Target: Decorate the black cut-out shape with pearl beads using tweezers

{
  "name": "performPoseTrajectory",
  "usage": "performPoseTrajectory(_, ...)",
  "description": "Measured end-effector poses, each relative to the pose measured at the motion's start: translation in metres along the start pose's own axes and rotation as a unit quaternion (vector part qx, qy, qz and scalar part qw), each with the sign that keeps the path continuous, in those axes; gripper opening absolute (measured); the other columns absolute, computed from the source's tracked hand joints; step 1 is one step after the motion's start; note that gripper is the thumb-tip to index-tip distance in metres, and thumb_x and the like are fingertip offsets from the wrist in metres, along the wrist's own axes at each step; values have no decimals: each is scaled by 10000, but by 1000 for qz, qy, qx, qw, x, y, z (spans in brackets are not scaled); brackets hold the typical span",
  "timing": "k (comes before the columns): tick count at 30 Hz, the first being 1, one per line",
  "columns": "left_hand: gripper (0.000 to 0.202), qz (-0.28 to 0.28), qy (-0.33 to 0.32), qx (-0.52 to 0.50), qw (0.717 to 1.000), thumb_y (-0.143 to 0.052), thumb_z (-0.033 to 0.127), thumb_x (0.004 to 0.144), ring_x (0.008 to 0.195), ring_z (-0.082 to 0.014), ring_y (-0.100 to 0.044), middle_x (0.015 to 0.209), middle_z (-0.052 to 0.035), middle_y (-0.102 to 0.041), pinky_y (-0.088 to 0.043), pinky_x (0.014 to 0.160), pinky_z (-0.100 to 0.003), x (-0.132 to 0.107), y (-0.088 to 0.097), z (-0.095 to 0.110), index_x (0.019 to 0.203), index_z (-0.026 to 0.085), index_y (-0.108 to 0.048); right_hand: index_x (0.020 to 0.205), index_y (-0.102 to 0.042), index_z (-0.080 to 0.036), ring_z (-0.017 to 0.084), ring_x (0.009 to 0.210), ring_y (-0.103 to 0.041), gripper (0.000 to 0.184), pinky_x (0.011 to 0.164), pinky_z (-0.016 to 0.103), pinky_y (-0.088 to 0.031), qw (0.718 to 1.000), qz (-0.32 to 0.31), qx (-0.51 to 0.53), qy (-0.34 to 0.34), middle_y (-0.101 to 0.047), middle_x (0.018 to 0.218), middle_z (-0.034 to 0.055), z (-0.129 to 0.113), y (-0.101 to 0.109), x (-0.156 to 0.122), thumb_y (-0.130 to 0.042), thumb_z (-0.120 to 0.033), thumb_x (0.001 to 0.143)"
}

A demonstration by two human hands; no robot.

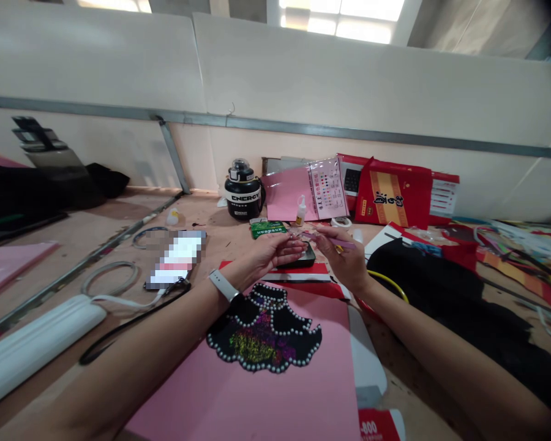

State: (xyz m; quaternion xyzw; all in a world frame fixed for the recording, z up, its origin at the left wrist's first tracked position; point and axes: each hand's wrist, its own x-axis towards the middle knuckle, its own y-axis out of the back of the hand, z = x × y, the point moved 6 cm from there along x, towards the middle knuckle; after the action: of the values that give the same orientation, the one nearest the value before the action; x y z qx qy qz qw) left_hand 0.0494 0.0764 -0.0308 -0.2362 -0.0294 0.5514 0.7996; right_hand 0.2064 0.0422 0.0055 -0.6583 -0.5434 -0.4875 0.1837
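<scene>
Two bare hands come together past the far edge of the pink board (257, 407), over a small dark tray (308, 257) on the table (220, 242). Right-hand (346, 260) fingers are closed around a slim purple tool (342, 242), its tip angled towards the left hand (284, 252), probably so fine work can be steered from close by. Left fingertips are curled together near that tip; they are small and blurred, so I can't say whether they pinch anything.

Nearer the person, the bead-edged black piece (280, 346) lies flat towards the board's far edge, roughly midway between its sides, partly behind the watch (224, 286). That spot likely keeps it within easy reach, with the smooth board as a backing. Beyond the hands, the little white bottle (301, 211) stands upright towards the table's back edge, near the green packet (269, 229), seemingly handy yet outside the forearms' path.
</scene>
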Motion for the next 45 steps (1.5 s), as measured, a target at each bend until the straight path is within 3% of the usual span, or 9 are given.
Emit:
performPoseTrajectory(12,218,-16,-23,-3,1000,-490,202,955,885,-183,-706,1026,-163,-728,-556,891,-332,6,3,-1,980,96,-679,1040,-674,-207,200,949,-698,158,863,369,-580,998,-39,-8,43,-739,1022,62,-12,-6,1,-565,-201,926)
performPoseTrajectory(24,217,-19,-40,10,999,-498,209,950,896,-189,-706,1037,-165,-727,-558,883,-341,3,1,0,964,105,-688,1056,-688,-175,206,916,-704,184,832,373,-587,999,-29,11,39,-741,973,95,-9,-6,-1,-580,-195,908)
performPoseTrajectory(36,212,-1,-45,18,999,-501,209,949,896,-192,-702,1050,-162,-723,-564,873,-342,3,3,0,958,106,-686,1055,-684,-207,192,895,-710,179,807,366,-598,996,-24,-25,80,-749,986,63,-9,-7,-3,-589,-187,904)
performPoseTrajectory(45,192,-15,-41,0,999,-520,214,940,805,-163,-705,934,-129,-742,-570,827,-316,7,4,-2,933,123,-689,1106,-674,-225,201,966,-702,221,864,386,-584,994,-44,-39,94,-740,1058,65,-10,-9,-5,-577,-181,912)
